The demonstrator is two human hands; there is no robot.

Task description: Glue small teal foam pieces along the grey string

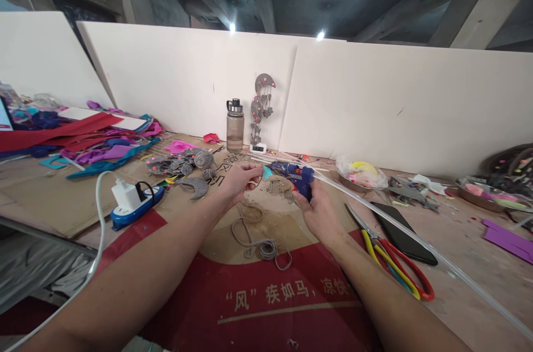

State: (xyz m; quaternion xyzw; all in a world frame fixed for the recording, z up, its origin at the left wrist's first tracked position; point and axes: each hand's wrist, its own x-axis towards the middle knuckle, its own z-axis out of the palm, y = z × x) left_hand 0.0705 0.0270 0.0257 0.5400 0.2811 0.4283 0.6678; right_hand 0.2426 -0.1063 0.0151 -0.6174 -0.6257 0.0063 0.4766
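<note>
My right hand [318, 205] grips a blue hot glue gun [297, 173], its nozzle pointing left toward my other hand. A long clear glue stick [400, 221] sits at the back of the gun and stretches to the lower right. The fingers of my left hand [244, 181] are pinched together on the end of a grey yarn [267, 249], whose loose loops lie on the cardboard below. A small teal piece [267, 172] shows between the left fingertips and the nozzle; whether it is held I cannot tell. A ridged cardboard scrap [280, 188] lies under the gun.
Grey felt crescents [195, 186] and a yarn ball [204, 159] lie left, near a blue power strip [137, 213]. A bottle [235, 127] and hanging moon ornament [263, 102] stand behind. Scissors [387, 257], a phone [402, 232] and a wrapped bowl [360, 174] are right.
</note>
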